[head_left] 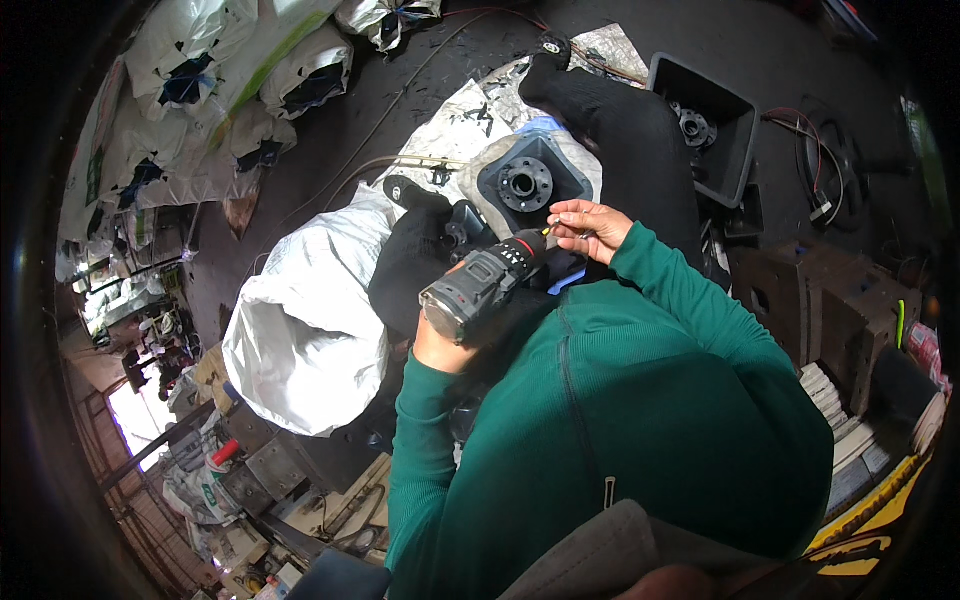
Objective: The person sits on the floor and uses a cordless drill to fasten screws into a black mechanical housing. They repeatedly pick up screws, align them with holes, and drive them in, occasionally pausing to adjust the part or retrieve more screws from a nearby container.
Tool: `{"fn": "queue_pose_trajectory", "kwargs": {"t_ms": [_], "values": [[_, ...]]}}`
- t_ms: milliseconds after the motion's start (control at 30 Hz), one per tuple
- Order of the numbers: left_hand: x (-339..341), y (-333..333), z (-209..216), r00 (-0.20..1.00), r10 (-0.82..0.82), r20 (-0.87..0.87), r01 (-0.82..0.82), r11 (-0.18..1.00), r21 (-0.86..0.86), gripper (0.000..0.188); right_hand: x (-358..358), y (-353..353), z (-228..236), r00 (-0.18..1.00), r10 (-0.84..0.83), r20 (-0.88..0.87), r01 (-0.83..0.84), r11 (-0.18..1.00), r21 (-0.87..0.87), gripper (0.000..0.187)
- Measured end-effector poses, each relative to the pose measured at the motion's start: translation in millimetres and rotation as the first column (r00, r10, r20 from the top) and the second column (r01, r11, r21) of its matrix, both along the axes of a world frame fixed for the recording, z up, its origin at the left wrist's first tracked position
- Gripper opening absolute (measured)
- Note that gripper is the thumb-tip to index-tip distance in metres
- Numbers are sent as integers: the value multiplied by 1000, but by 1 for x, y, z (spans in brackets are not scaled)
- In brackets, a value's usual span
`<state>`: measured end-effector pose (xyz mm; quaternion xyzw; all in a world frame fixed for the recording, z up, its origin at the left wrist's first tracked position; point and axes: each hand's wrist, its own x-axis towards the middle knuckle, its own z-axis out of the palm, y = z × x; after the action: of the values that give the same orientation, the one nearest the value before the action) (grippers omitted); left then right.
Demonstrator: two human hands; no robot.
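Note:
My left hand is wrapped round a grey and black cordless drill, whose chuck points up and to the right. At the chuck's front end, my right hand pinches with thumb and fingers. What it holds is too small to name; a bit of yellow shows there. Just beyond the drill, between my legs, sits a dark square part with a round flanged hub with holes in its face. Another dark part lies left of it, close to my leg and half hidden by the drill.
A white woven sack stands open at my left. Right of my leg is a black crate with a flanged hub in it. Filled white sacks stand far left. A rusty metal block is at right; cables cross the floor.

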<state>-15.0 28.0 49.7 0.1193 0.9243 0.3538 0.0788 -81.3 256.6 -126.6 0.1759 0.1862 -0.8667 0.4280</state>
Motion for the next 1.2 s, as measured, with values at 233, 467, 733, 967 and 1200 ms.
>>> {"fn": "queue_pose_trajectory", "kwargs": {"t_ms": [233,467,733,967,1200], "values": [[-10,-4,-7,999,-16,-39,16,1000,-4,28,-6,0,0,998,65,-16,-64,995,77,25],[-25,-15,-6,980,-185,69,192,973,-126,42,-20,2,0,974,204,-98,-185,966,181,23],[-40,-9,-6,977,-104,185,125,987,-105,47,-23,6,-19,972,206,-115,-205,979,16,31],[-70,-3,-38,962,30,270,-4,995,-96,48,-4,-20,-55,989,52,137,-101,920,380,27],[-90,6,-56,901,121,416,-61,986,-153,60,-11,-31,-76,986,102,132,-160,795,585,27]]}}
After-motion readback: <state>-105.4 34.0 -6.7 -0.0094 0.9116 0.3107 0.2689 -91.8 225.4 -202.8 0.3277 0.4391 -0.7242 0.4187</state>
